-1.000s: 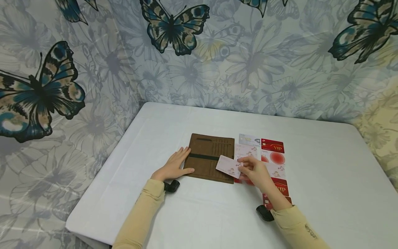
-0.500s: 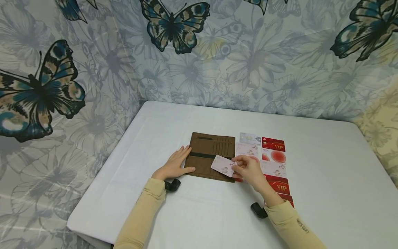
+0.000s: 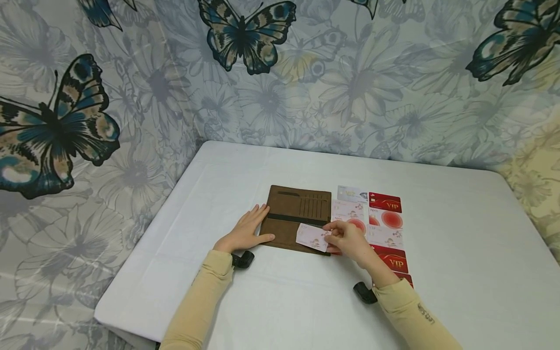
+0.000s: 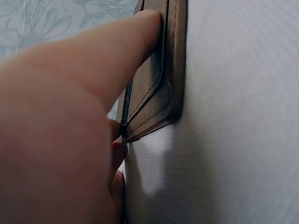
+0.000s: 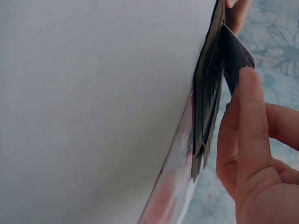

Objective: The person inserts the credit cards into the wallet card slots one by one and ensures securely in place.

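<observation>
A brown wallet point(image 3: 286, 204) lies spread flat on the white table, with slots along its panels and a dark band across the middle. My left hand point(image 3: 245, 231) rests at its left edge, fingers straight; in the left wrist view the thumb point(image 4: 135, 35) presses on the wallet's pocket side point(image 4: 149, 84). Between thumb and fingers my right hand point(image 3: 352, 243) pinches a pale pink card point(image 3: 311, 236) over the wallet's lower right part. From the right wrist, that card point(image 5: 236, 58) looks dark and tilted, its far corner right at the wallet's layered edge point(image 5: 205, 102).
Right of the wallet lie two columns of cards: a silver card point(image 3: 351, 194), a red VIP card point(image 3: 385, 202), a card with a red circle point(image 3: 389, 220) and several others, some partly under the right arm. Behind the table point(image 3: 459, 218) hangs a butterfly-patterned cloth point(image 3: 271, 102).
My right hand has carried the pink card left over the wallet, then lowered it slightly toward the near edge. The left hand stays in place on the wallet.
</observation>
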The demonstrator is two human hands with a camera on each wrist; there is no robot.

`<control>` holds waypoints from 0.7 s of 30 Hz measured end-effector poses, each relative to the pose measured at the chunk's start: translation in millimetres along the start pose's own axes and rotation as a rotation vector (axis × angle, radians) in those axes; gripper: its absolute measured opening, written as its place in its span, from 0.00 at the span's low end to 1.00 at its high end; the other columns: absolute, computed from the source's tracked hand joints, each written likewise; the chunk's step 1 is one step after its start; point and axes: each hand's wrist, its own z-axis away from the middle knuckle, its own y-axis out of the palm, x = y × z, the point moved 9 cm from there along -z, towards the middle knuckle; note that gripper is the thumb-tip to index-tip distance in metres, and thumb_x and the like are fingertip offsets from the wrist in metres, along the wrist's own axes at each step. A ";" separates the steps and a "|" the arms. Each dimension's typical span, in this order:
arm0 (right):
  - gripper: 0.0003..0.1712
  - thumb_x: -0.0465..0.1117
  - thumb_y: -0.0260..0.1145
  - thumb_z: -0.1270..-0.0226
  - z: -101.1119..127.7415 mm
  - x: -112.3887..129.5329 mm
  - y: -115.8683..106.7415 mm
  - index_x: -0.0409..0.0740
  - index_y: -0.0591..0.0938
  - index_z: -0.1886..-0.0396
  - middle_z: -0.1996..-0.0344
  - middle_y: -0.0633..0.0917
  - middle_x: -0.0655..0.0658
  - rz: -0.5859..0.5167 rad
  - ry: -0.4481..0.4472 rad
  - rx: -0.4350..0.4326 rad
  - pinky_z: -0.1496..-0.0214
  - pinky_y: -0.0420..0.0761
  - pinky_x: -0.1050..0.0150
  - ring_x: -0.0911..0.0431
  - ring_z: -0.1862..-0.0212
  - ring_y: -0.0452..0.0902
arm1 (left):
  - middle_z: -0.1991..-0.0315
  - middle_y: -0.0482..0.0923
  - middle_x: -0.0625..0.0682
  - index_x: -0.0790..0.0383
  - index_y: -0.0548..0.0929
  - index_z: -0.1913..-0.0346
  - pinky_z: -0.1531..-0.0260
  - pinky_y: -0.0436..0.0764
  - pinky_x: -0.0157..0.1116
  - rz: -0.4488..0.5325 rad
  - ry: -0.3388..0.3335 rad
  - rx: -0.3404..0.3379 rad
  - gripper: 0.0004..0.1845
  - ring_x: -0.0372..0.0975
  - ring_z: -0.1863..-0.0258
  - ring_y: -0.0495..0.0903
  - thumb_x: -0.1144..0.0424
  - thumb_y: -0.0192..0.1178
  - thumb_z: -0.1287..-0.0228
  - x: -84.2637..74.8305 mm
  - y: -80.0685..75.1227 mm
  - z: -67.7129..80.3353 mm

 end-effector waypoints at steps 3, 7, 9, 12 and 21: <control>0.13 0.29 0.65 0.41 -2.1 1.2 -0.2 0.32 0.79 0.55 0.76 0.75 0.42 0.040 -0.011 0.024 0.71 0.82 0.63 0.55 0.76 0.78 | 0.27 0.38 0.54 0.59 0.44 0.26 0.34 0.36 0.45 0.002 -0.003 0.001 0.47 0.43 0.29 0.34 0.41 0.54 0.38 0.5 0.0 -0.5; 0.13 0.30 0.65 0.40 -5.4 2.9 0.6 0.33 0.79 0.55 0.76 0.76 0.42 0.094 -0.031 0.053 0.70 0.82 0.63 0.55 0.77 0.78 | 0.27 0.37 0.53 0.57 0.43 0.26 0.34 0.36 0.44 0.006 -0.010 0.008 0.47 0.42 0.29 0.33 0.40 0.54 0.38 1.7 0.5 -0.4; 0.13 0.30 0.65 0.40 -6.6 4.1 1.3 0.33 0.79 0.55 0.75 0.76 0.43 0.111 -0.038 0.063 0.70 0.82 0.63 0.54 0.77 0.78 | 0.27 0.37 0.53 0.57 0.43 0.26 0.34 0.36 0.44 0.005 -0.008 0.006 0.47 0.42 0.29 0.33 0.40 0.54 0.38 1.6 0.5 -0.4; 0.12 0.31 0.64 0.39 -7.9 6.0 2.9 0.34 0.79 0.55 0.74 0.77 0.43 0.121 -0.037 0.076 0.70 0.82 0.63 0.54 0.77 0.77 | 0.27 0.38 0.53 0.57 0.43 0.26 0.34 0.36 0.44 0.002 -0.007 0.003 0.47 0.42 0.29 0.33 0.40 0.54 0.38 1.4 0.6 -0.3; 0.11 0.28 0.64 0.40 -16.4 18.1 9.9 0.32 0.80 0.56 0.77 0.75 0.44 0.228 -0.085 0.066 0.73 0.81 0.64 0.56 0.79 0.76 | 0.27 0.38 0.54 0.59 0.44 0.26 0.34 0.36 0.43 -0.002 -0.010 0.004 0.46 0.43 0.29 0.34 0.41 0.54 0.37 -0.8 -0.5 0.5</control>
